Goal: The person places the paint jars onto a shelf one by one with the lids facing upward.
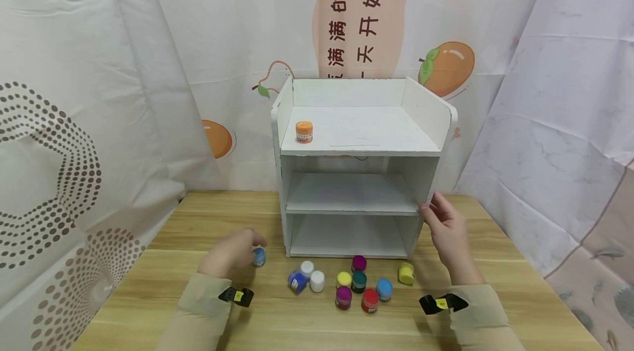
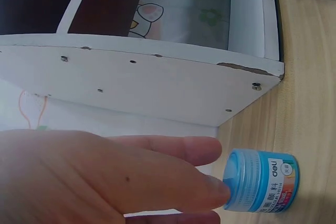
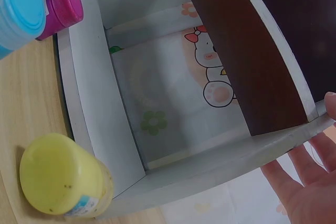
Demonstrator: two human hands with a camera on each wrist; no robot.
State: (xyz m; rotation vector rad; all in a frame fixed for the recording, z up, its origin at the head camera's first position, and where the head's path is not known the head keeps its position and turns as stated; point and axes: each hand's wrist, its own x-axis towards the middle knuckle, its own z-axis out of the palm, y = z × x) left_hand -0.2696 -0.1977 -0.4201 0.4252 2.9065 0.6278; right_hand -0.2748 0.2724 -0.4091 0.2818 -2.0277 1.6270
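In the head view, my left hand (image 1: 233, 252) is at a light blue paint jar (image 1: 259, 257) left of the white shelf unit (image 1: 346, 153). Seen from the left wrist, the fingers (image 2: 194, 187) stretch toward the lid of that jar (image 2: 262, 181), which stands on the table; one fingertip meets the lid's edge and none wraps around it. My right hand (image 1: 448, 230) holds the unit's right side panel, its thumb at the front edge. In the right wrist view, its other fingers (image 3: 299, 182) lie along the outer face.
An orange paint jar (image 1: 304, 132) stands on the unit's top. Several jars lie or stand in front, among them a blue jar (image 1: 297, 281), a red jar (image 1: 370, 301) and a yellow jar (image 1: 406, 273). A patterned curtain (image 1: 238, 21) hangs behind the wooden table (image 1: 277, 323).
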